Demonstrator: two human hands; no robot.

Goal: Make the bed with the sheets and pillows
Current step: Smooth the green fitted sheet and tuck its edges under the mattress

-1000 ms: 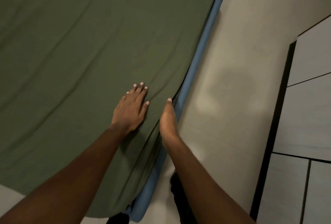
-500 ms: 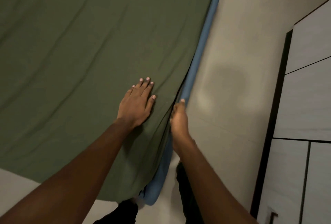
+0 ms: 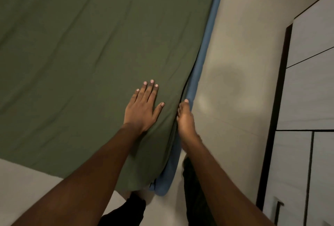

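Head view, single entry.

- Green sheet (image 3: 81,54): spread over the bed and fills the upper left and centre of the frame. Shallow creases run toward the right border.
- Blue mattress edge (image 3: 206,41): a narrow strip along the sheet's right border, from the top centre to the lower centre.
- Left hand (image 3: 142,110): centre of frame, laid flat with straight fingers, pressing the sheet. It is little shifted from a second ago.
- Right hand (image 3: 185,119): seen edge-on. A second ago it lay on the sheet's border; now it sits in the seam between the sheet and the blue edge. Its fingers are hidden, so the grasp cannot be told.
- Judgement: tucking of this side is under way.
- Pillows: none in view.
- Floor (image 3: 244,36) and wardrobe (image 3: 310,90): at the right.
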